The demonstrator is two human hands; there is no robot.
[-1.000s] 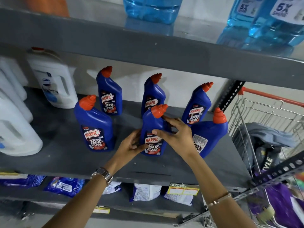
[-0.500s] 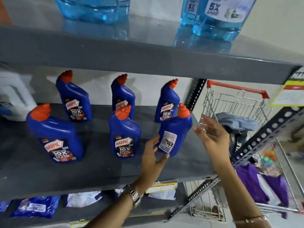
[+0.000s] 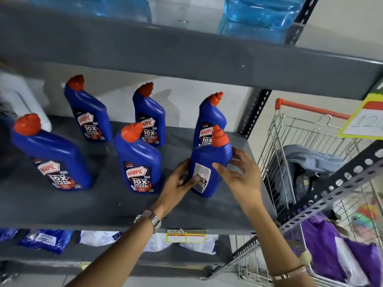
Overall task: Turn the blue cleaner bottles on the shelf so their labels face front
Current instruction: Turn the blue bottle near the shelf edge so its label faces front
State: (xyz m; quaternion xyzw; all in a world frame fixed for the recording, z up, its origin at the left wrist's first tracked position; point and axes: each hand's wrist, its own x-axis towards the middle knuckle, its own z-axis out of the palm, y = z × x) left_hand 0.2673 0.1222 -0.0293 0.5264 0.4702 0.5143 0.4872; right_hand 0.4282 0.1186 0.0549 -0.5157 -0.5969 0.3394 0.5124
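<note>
Several blue cleaner bottles with red caps stand in two rows on the grey shelf (image 3: 103,210). The front left bottle (image 3: 53,156), the front middle bottle (image 3: 138,160) and the back-row bottles, such as the back right one (image 3: 210,119), show their red front labels. The front right bottle (image 3: 209,164) shows its white back label. My left hand (image 3: 180,183) grips its lower left side, thumb on the label. My right hand (image 3: 240,175) clasps its right side, fingers wrapped behind it.
A wire shopping cart (image 3: 310,154) with an orange handle stands right of the shelf, holding cloth and purple bags. A white jug (image 3: 22,100) sits at the back left. Large blue water bottles (image 3: 259,15) rest on the shelf above. Packets lie on the shelf below.
Both hands left the front middle bottle, moved right and closed on the front right bottle with the white back label. The view shifted right.
</note>
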